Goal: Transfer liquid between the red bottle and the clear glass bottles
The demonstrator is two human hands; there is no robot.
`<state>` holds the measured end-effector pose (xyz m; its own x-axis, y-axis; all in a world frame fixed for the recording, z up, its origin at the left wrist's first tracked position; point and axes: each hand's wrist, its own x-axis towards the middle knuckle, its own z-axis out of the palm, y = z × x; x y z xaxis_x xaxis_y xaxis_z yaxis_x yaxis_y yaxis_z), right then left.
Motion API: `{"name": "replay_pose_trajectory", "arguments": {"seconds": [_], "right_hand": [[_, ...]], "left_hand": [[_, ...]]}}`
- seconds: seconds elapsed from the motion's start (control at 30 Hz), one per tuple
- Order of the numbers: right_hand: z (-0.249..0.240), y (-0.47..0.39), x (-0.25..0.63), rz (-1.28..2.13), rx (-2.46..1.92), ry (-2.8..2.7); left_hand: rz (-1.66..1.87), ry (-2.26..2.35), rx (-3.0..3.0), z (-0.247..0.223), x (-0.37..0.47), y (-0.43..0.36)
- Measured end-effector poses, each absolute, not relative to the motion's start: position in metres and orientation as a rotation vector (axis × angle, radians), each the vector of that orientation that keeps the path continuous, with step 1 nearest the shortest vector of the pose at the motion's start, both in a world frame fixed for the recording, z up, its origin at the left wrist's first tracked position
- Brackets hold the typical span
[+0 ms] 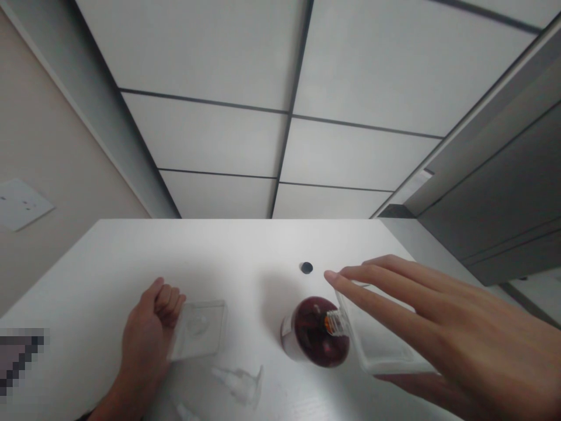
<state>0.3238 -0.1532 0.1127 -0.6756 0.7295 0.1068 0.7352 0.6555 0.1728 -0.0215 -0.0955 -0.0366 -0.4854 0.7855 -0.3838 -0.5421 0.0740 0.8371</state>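
Note:
My right hand (421,310) holds a clear square bottle (385,333) tipped on its side, fingers stretched along its upper face and thumb below. The threaded neck of that bottle points left, right over a dark red round bottle (318,333), where something orange shows at the mouth; whether the two touch I cannot tell. On the left, my left hand (160,318) rests on the table with fingers curled in, nothing visible in them. Just beside its knuckles stands a second clear square bottle (199,330). A clear pump head (241,383) lies in front.
A small black cap (307,268) lies behind the red bottle on the white table (236,245). Part of another pump piece (187,412) shows at the bottom edge. A panelled white wall (210,140) rises behind, and a wall socket (24,204) is at left.

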Motion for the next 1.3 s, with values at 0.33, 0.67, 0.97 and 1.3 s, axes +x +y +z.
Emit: {"name": "replay_pose_trajectory", "arguments": {"seconds": [0.33, 0.67, 0.97, 1.3], "right_hand": [[0.126, -0.147, 0.307, -0.454, -1.129, -2.788], [0.134, -0.143, 0.302, -0.555, -0.973, -2.856], [0.139, -0.14, 0.301, -0.572, -0.958, -2.932], [0.142, -0.142, 0.29, -0.528, -0.991, -2.862]], "left_hand": [[1.652, 1.312, 0.249, -0.034, -0.02, -0.096], [1.655, 1.274, 0.268, -0.036, -0.022, -0.097], [1.624, 1.286, 0.398, -0.044, -0.025, -0.098], [1.645, 1.269, 0.304, -0.038, -0.022, -0.097]]}}
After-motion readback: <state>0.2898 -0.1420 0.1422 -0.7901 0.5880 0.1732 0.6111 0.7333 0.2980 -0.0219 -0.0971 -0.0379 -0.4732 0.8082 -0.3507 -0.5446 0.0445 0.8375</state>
